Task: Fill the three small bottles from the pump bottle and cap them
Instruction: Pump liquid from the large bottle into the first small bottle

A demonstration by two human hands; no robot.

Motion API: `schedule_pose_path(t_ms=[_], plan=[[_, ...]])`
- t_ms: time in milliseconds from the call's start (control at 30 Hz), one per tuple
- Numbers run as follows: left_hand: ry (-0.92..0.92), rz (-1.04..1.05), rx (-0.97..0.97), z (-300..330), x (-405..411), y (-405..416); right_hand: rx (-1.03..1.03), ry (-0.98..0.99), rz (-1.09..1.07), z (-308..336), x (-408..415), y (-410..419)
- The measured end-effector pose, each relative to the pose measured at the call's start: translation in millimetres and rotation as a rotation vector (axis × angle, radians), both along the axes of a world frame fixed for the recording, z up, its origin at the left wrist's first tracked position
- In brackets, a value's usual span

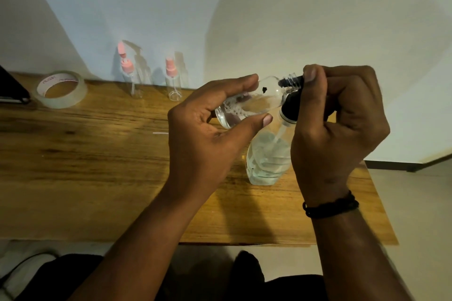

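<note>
My left hand point(208, 134) holds a small clear bottle point(254, 102) tilted almost on its side, its threaded neck against the black pump nozzle. Some liquid and foam lie inside it. My right hand point(342, 115) is closed over the black pump head of the clear pump bottle point(266, 159), which stands on the wooden table point(97, 166) with liquid low in its base. Two more small clear bottles point(133, 80) point(174, 83) with pink spray tops stand upright at the back by the wall. A third pink top point(121, 47) shows behind the left one.
A roll of clear tape point(61, 89) lies at the back left. A dark flat object point(12, 88) sits at the far left edge. The table's right end is just beyond my right wrist, and its front edge is close to my lap.
</note>
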State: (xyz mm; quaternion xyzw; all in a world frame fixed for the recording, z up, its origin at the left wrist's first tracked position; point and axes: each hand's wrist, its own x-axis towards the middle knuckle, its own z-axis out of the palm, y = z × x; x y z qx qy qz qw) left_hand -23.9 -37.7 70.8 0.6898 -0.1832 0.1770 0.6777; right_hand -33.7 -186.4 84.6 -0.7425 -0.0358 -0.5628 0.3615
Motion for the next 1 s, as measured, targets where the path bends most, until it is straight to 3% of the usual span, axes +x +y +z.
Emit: schedule_pose_path(t_ms=[1000], plan=[[-0.029, -0.001, 0.026, 0.9, -0.7, -0.2, 0.024, -0.001, -0.016, 2.5, -1.6, 1.5]])
